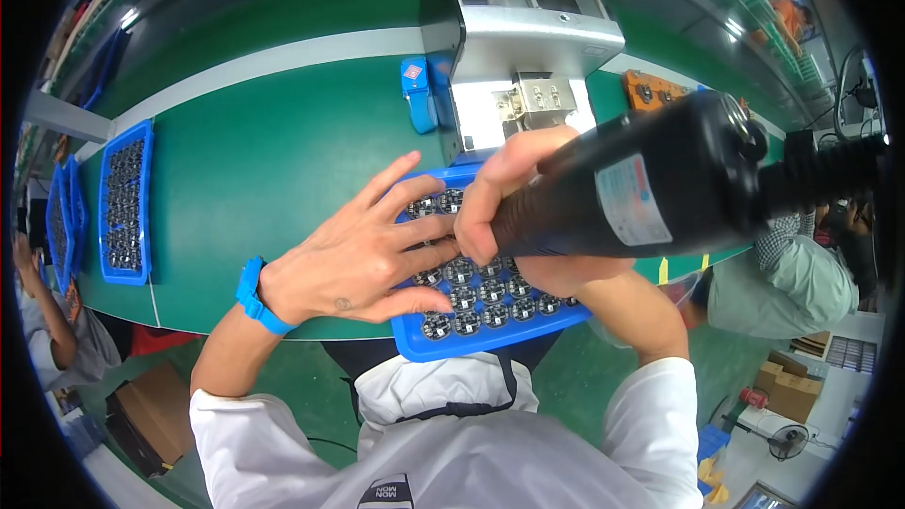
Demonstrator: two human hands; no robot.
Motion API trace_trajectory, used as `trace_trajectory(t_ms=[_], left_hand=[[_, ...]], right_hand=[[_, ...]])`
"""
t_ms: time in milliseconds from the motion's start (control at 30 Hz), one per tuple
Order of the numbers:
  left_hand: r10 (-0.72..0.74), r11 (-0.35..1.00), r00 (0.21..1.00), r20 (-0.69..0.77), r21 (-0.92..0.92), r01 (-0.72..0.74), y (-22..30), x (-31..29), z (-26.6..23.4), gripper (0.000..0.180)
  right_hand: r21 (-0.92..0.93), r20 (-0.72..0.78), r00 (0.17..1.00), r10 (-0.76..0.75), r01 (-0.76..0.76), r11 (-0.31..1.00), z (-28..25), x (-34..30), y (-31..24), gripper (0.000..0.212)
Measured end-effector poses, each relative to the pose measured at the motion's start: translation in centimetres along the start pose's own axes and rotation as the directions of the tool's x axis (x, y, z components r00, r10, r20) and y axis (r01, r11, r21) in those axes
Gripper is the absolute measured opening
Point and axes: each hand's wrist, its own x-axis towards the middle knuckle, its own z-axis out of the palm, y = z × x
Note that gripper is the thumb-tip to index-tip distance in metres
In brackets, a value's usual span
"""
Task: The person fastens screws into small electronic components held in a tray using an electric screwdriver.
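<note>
A blue tray (429, 347) at the table's near edge holds several rows of small round circuit boards (492, 290). My right hand (504, 179) is wrapped round a thick black electric screwdriver (566, 203) that lies slanted across the view, its cord running off to the right. The driver's tip is hidden behind my hands. My left hand (363, 259) reaches over the tray's left side with its fingers spread among the boards. Its index and middle fingertips end beside my right hand. Whether they press on a board cannot be seen.
Behind the tray stands a silver machine (528, 47) with a metal fixture (547, 99). To its left lies a blue strap (418, 99). More filled blue trays (148, 198) are at the far left. An orange holder (650, 90) sits back right. Other people work at both sides.
</note>
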Motion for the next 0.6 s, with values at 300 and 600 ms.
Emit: trace_trajectory(t_ms=[300,600], left_hand=[[-0.008,0.998,1.0,-0.027,0.067,0.01,0.1,0.1,0.2,0.05],[-0.035,0.991,0.999,-0.028,0.127,0.039,0.4,0.2,0.3,0.053]], right_hand=[[0.055,-0.238,0.888,-0.393,0.417,0.907,-2.6,2.0,-2.4,0.104],[-0.119,-0.219,0.821,-0.527,0.513,0.85,-5.4,2.9,-3.1,0.103]])
